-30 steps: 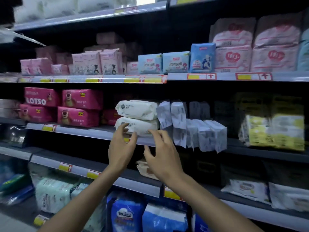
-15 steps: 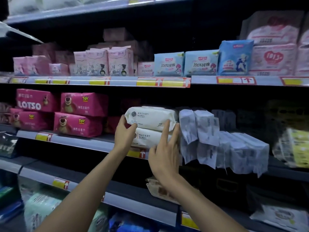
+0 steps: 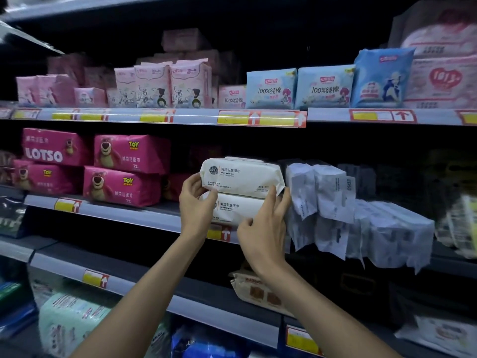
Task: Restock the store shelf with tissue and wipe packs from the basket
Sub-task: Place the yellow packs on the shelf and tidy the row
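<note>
Two white wet-wipe packs lie stacked on the middle shelf [image 3: 144, 215]. The upper pack [image 3: 241, 177] rests on the lower pack [image 3: 236, 209]. My left hand [image 3: 197, 205] holds the stack's left end, thumb on the upper pack, fingers on the lower one. My right hand [image 3: 264, 232] presses the stack's right end, fingertips at the upper pack's right corner. The basket is out of view.
Pink Lotso packs [image 3: 124, 169] sit left of the stack. Pale grey-white tissue packs [image 3: 333, 200] crowd its right side and overhang the shelf edge. Pink and blue packs [image 3: 271, 89] fill the shelf above. A beige pack [image 3: 258, 289] lies on the shelf below.
Both hands rose from the shelf edge onto the ends of the two white packs and closed on them. The camera moved closer and to the left.
</note>
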`<action>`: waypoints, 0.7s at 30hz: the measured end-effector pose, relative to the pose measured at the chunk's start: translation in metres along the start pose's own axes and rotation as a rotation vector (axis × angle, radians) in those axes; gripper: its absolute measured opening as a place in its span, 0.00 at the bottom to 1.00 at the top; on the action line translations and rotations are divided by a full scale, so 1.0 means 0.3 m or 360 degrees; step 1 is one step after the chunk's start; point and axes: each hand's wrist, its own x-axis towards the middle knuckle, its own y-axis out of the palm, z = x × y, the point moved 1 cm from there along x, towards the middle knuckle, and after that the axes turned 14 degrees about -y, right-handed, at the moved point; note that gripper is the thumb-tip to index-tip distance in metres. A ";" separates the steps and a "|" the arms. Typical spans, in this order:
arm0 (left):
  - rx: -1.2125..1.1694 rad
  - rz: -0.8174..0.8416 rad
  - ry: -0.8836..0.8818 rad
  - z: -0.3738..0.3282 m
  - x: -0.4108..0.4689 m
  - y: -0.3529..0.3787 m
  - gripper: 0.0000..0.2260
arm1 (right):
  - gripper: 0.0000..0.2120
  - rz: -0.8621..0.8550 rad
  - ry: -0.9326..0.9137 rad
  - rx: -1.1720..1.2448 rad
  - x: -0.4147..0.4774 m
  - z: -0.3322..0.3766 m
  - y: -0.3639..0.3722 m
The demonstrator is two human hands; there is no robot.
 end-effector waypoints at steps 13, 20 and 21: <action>0.1518 -0.0192 0.0581 0.077 -0.063 -0.025 0.30 | 0.51 0.0010 -0.0308 -0.0680 -0.009 -0.115 0.071; 0.1456 -0.0133 0.0560 0.072 -0.028 -0.034 0.27 | 0.48 0.0078 -0.0359 -0.0807 0.026 -0.121 0.082; 0.1486 -0.0135 0.0546 0.069 -0.030 -0.036 0.27 | 0.47 0.0095 -0.0368 -0.0818 0.029 -0.120 0.073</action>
